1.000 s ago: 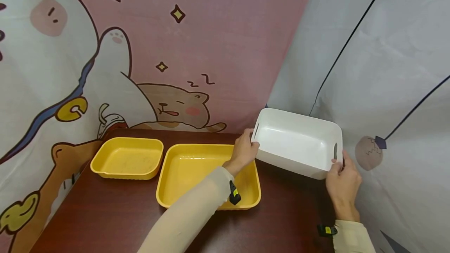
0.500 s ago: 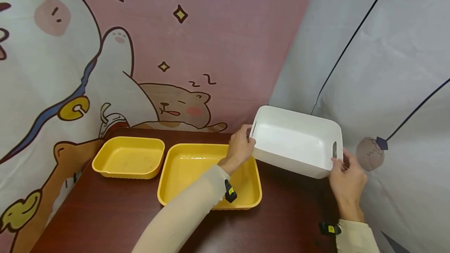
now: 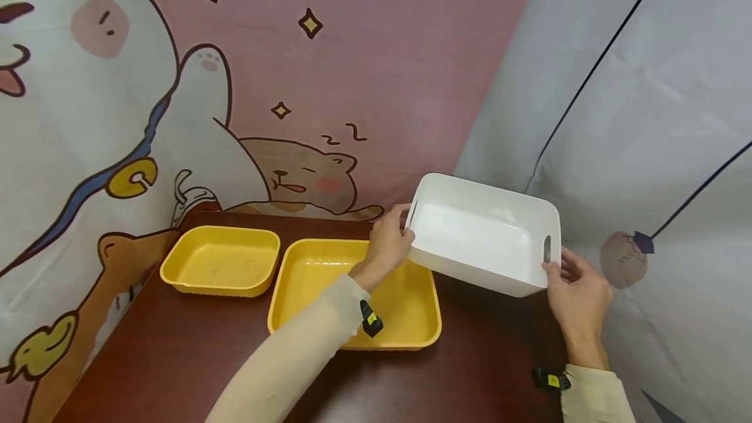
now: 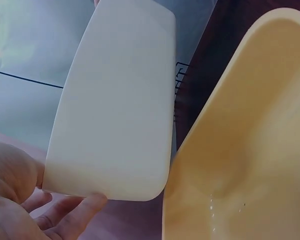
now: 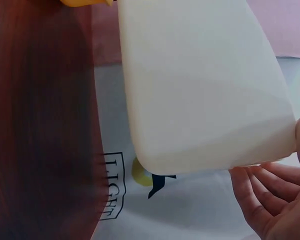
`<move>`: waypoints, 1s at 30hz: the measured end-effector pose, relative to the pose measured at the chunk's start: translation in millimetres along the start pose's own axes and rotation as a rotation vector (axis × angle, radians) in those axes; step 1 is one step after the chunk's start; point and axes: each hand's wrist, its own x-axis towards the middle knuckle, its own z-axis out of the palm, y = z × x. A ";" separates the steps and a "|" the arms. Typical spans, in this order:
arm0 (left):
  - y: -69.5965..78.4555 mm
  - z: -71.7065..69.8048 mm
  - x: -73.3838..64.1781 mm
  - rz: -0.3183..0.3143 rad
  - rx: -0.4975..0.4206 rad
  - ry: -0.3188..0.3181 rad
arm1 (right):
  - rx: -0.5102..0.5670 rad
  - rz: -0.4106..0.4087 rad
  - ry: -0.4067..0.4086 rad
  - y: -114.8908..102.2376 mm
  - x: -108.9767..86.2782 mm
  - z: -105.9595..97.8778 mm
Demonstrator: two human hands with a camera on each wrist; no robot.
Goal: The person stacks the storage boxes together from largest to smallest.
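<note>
White bin (image 3: 478, 234) held up by its two ends

A person in pale long sleeves (image 3: 288, 358) holds the rectangular white bin at the right of the head view, tilted so that its open top faces the viewer and its bare white inside shows. The left hand (image 3: 383, 248) grips the bin's left end, fingers clamped on it. The right hand (image 3: 578, 299) grips the right end near the front corner, its thumb at the rim just below a cut-out handle slot (image 3: 548, 250) and its other fingers behind the end wall. Each wrist wears a black strap with a yellow patch.

Below and to the left, on a dark reddish-brown surface (image 3: 147, 351), sits a large yellow tray (image 3: 317, 286), partly covered by the left forearm. The bin's left end overlaps the tray's far right corner in the head view; whether they touch, I cannot tell. Just left of it sits a smaller yellow tray (image 3: 223, 263).

Behind hangs a pink and grey-white cloth (image 3: 399, 70) printed with cartoon animals, one a sleeping brown bear. The right wrist view shows the printed word "LIGHT" (image 5: 113, 187) beside the surface's edge.
</note>
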 end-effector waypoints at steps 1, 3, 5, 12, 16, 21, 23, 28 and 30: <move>-0.6 -2.2 -0.1 0.006 0.004 0.003 | 0.002 -0.005 -0.003 -0.9 0.2 0.1; -1.7 -6.4 -0.4 0.016 0.010 0.006 | -0.001 -0.013 -0.012 -3.1 0.4 0.1; -2.9 -10.4 -0.7 0.021 0.024 0.004 | -0.006 -0.014 -0.024 -5.3 0.4 0.3; -6.9 -25.0 -3.3 0.045 0.079 0.005 | -0.049 -0.050 -0.070 -15.5 -1.1 0.7; -8.0 -33.9 -6.2 0.054 0.094 0.004 | -0.084 -0.095 -0.062 -19.0 -1.3 2.1; -9.4 -43.0 -9.8 0.073 0.106 0.006 | -0.108 -0.136 -0.016 -21.6 -1.7 4.9; -10.3 -46.4 -11.5 0.079 0.114 0.009 | -0.106 -0.153 -0.001 -23.9 -2.4 6.0; -12.2 -55.1 -15.7 0.092 0.111 0.018 | -0.104 -0.188 0.003 -28.9 -4.7 8.8; -12.7 -59.3 -17.6 0.091 0.110 0.018 | -0.107 -0.198 -0.009 -30.5 -6.2 10.2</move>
